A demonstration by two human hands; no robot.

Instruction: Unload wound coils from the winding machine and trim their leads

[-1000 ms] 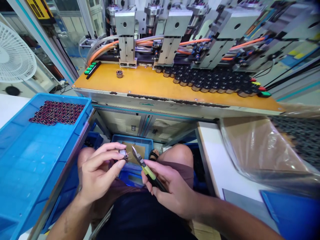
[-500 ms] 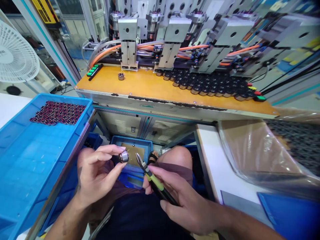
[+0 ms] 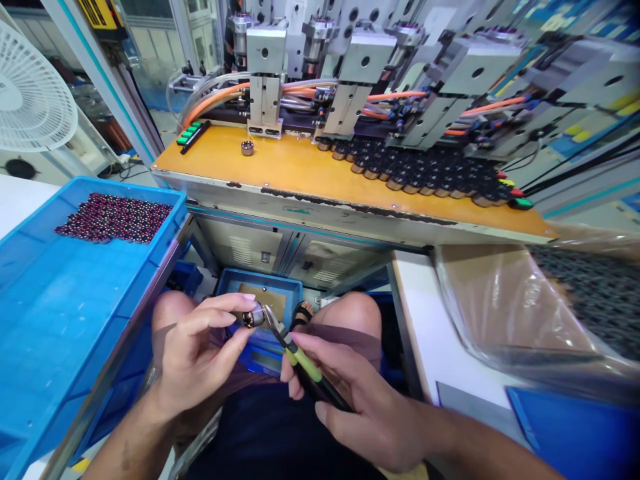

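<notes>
Between thumb and fingertips, my left hand (image 3: 203, 350) pinches a small motor stator (image 3: 254, 316), a metal ring with copper windings inside. My right hand (image 3: 350, 393) is wrapped around the green and black handles of a pair of wire cutters (image 3: 306, 363). The cutters' jaw tips are right at the stator's right side, where a thin wire seems to stick out; whether they touch it I cannot tell. Both hands are above my lap. A blue tray (image 3: 235, 275) with a brown sheet in it sits on the floor beneath them.
On the orange bench (image 3: 290, 167) ahead stand one stator (image 3: 247, 148) and many packed black-topped stators (image 3: 415, 167) below machine heads. A large blue tray (image 3: 45, 300) at left holds a cluster of small parts (image 3: 115, 217). Plastic-wrapped parts (image 3: 590, 287) lie on the right; a fan (image 3: 30, 87) stands far left.
The stator in my left hand has turned, showing its windings more. The cutters have moved left, and their tips have come up to the stator.
</notes>
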